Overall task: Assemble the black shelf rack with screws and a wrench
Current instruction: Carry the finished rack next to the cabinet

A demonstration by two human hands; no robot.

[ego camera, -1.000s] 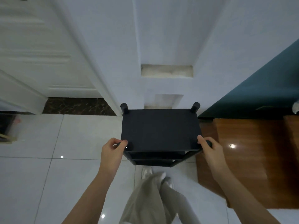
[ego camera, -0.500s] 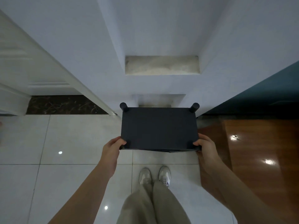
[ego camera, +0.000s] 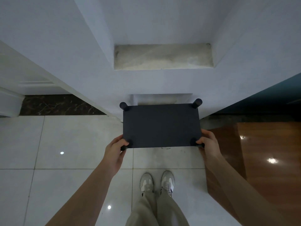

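Gripping with both hands: left hand (ego camera: 114, 152) curled round the near-left corner post of the black shelf rack (ego camera: 161, 126), thumb laid on the top panel; right hand (ego camera: 210, 145) curled round the near-right corner post, thumb likewise on top. Rack upright, viewed from straight above, back edge close against white wall (ego camera: 91, 62). Whether resting on the floor or lifted: cannot tell. Far-left post top (ego camera: 123, 106) and far-right post top (ego camera: 196, 103) standing proud of the panel. Top panel plain matte black; lower tiers hidden beneath it, contents not determinable. Beyond the rack, rectangular wall niche (ego camera: 162, 57) showing a pale mottled sill. Left of rack, white floor tiles (ego camera: 73, 141); right of rack, glossy brown wood flooring (ego camera: 268, 144). Nearer than rack, two white shoes (ego camera: 157, 183) on tile.
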